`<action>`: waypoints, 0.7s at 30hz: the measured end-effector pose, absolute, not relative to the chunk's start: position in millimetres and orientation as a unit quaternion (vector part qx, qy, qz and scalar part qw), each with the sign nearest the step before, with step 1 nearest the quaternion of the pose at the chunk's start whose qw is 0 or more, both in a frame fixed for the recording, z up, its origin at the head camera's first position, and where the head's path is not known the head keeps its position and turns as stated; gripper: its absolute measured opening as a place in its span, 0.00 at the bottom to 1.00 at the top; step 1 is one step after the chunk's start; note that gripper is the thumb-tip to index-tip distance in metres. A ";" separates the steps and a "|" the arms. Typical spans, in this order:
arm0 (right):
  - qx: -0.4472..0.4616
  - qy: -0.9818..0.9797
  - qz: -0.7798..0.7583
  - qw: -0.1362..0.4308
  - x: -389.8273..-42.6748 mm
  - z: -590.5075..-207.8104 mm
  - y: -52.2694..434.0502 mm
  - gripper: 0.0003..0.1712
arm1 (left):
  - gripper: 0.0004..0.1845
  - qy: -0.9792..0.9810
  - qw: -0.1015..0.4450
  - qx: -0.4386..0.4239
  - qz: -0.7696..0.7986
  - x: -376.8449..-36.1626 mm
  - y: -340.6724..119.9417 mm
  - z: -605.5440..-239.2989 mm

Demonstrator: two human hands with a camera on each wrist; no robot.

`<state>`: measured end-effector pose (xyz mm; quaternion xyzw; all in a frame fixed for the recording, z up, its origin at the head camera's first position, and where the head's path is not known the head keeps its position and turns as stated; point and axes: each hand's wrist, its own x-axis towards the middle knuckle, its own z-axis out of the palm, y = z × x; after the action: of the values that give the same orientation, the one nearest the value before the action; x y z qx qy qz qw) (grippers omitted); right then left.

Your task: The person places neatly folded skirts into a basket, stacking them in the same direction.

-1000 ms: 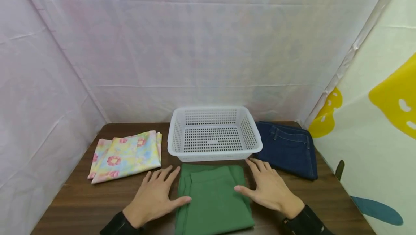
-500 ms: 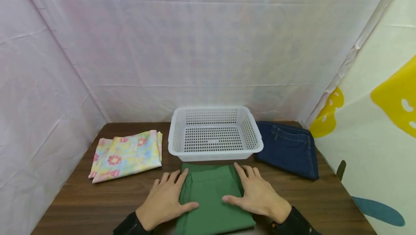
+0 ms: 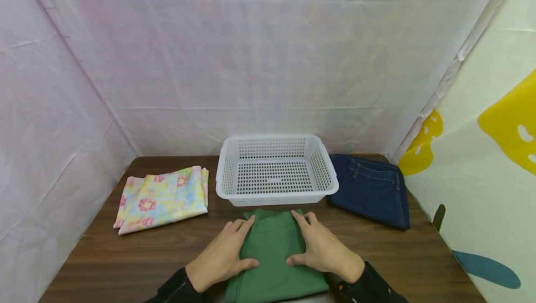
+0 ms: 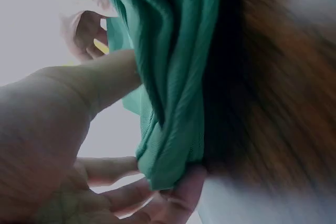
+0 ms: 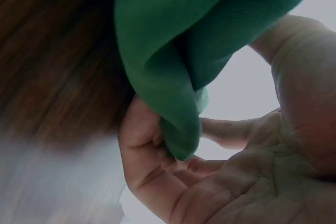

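Observation:
A folded green garment (image 3: 271, 247) lies at the near middle of the table, between both hands. My left hand (image 3: 222, 254) grips its left side, thumb on top; in the left wrist view, fingertips curl under the cloth's layered green edge (image 4: 173, 103). On the opposite side my right hand (image 3: 326, 249) holds the garment in the same way. The right wrist view has curled fingers (image 5: 144, 140) under a bunched green corner (image 5: 181, 129). The garment's sides bend upward a little in the grip. Part of its outline is hidden behind the hands.
A white perforated plastic basket (image 3: 276, 197) stands just beyond the garment. To its right lie folded dark blue jeans (image 3: 372, 193), and to its left a folded floral cloth (image 3: 167, 203). White fabric walls (image 3: 268, 61) enclose the dark wooden table (image 3: 104, 261).
Both hands have moved inward from beside the green garment onto its sides, and their fingers now curl under it. The garment's edges have drawn in and bunched slightly.

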<state>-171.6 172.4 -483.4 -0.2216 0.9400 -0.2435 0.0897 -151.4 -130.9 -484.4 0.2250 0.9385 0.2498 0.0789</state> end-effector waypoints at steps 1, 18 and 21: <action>-0.225 0.937 -0.250 0.092 -172.5 -482.9 172.1 0.73 | 0.62 0.935 0.078 0.232 0.256 -152.0 -129.8 -484.6; -0.286 0.913 -0.287 0.043 -176.7 -487.6 180.2 0.41 | 0.53 0.906 0.046 0.292 0.305 -156.5 -121.4 -485.0; -0.289 0.913 -0.286 0.031 -175.3 -485.1 182.6 0.41 | 0.53 0.903 0.040 0.294 0.310 -156.2 -121.6 -481.5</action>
<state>-175.3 182.6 -485.1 -0.2885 0.9132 -0.2861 0.0313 -156.2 -121.6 -481.5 0.2941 0.9032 0.3099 0.0404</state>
